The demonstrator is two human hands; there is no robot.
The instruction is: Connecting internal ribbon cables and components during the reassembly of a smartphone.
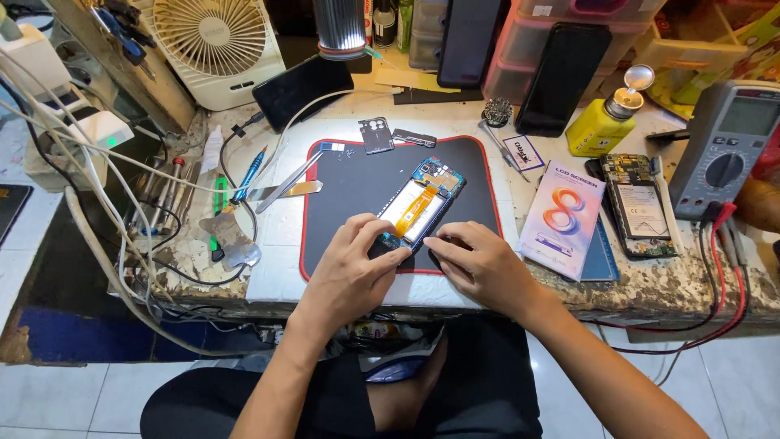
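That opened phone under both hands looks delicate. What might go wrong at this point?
The orange ribbon cable lies bare along the opened phone; with the left hand and right hand pressing at its lower end, a slip might crease it. The tiny screws loose on the black mat could roll away. The yellow pump bottle nearby might tip and spill.

A phone repair workshop, by every sign: a worn, chipped white workbench (pixel 650 284) carries a black rubber work mat with a red edge (pixel 341 203); a grey multimeter with red and black leads (pixel 723 146) sits at the right; metal tweezers (pixel 284 183) and screwdrivers (pixel 162 195) lie left; an opened phone with bare circuit board (pixel 638 203) rests beside a yellow pump-top solvent bottle (pixel 605 122); a small white desk fan (pixel 215 45) stands behind.
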